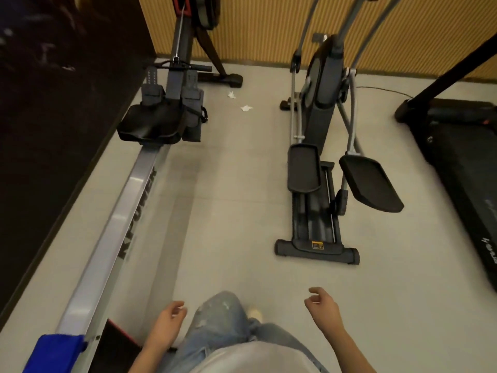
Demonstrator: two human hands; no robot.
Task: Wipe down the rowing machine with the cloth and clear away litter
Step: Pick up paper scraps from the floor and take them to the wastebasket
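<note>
**Rower (115, 224) on the left, cloth (57, 351) draped on it**

The rower runs lengthwise along the dark panel (53, 103) on the left. Its silver rail (139, 168) stretches from beside the person up toward the slatted wall (255, 28). The black seat (150, 125) sits at the far end of the rail, just short of the footrests (153, 90). The handle (185, 67) rests across the frame beyond them. The blue cloth hangs over the near end of the rail, at the person's left.

Two white bits of litter (246, 108) lie on the pale floor (228, 211), near each other. They are just right of the footrests, between the rower and the elliptical (320, 117). A treadmill (462, 170) stands further right, apart from both machines.

The left hand (168, 321) hangs beside the jeans (223, 319), near the rail but not touching it. Its fingers (178, 305) are loosely curled and hold nothing. The right hand (321, 305) is out over bare floor, its fingers (314, 290) likewise loosely curled, gripping nothing. The cloth lies apart from both hands. A light shoe (255, 313) shows just past the knee.
</note>
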